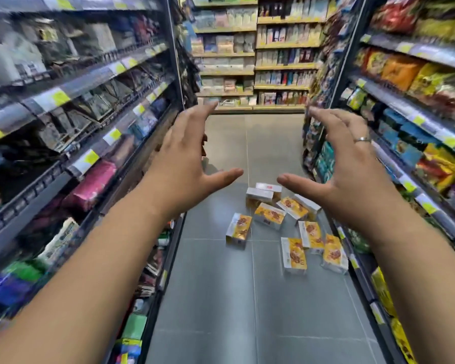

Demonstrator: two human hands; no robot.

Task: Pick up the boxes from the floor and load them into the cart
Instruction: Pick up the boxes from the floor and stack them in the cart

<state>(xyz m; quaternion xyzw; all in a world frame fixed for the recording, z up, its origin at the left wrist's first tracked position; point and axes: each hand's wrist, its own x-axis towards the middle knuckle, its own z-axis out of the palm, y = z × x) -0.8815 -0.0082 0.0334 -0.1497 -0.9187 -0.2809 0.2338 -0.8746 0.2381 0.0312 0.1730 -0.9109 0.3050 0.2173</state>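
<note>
Several small yellow-and-white boxes [269, 216] lie scattered on the grey tiled floor [216, 298] of a shop aisle, towards its right side. Both my arms are stretched out in front of me above them. My left hand [184, 164] is spread open, fingers straight, thumb pointing right, and holds nothing. My right hand [344, 164] mirrors it with loosely bent fingers and a ring on one finger, also holding nothing. Both hands hover well above the boxes and touch none of them. No cart is in view.
Stocked shelves [90, 106] line the left side of the narrow aisle and snack shelves [410, 109] the right. A further shelf wall [255, 56] closes the far end. The floor strip between the shelves runs from me to the boxes.
</note>
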